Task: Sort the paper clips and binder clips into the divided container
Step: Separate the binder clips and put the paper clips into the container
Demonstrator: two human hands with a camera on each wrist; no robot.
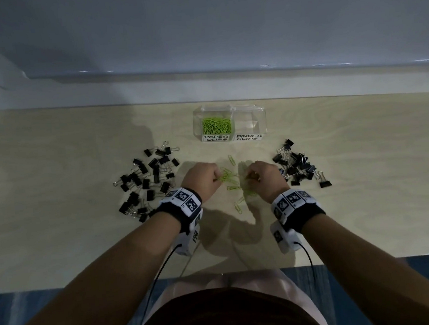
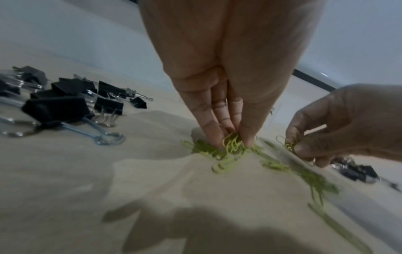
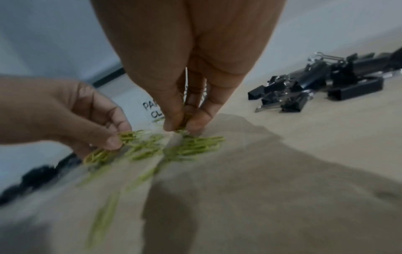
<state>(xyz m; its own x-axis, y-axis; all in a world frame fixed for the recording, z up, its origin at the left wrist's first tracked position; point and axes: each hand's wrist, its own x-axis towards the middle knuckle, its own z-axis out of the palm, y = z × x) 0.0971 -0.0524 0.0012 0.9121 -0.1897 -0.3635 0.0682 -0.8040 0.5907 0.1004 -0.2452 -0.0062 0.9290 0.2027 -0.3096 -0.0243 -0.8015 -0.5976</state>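
Paper clips (image 1: 232,180) lie loose just in front of the divided container (image 1: 230,123); your left hand (image 1: 201,180) and right hand (image 1: 264,177) each pinch a bunch. Binder clips (image 1: 146,182) flank them, unsorted. Risk, likely: tangled clips slip off mid-carry, or land in the binder side.
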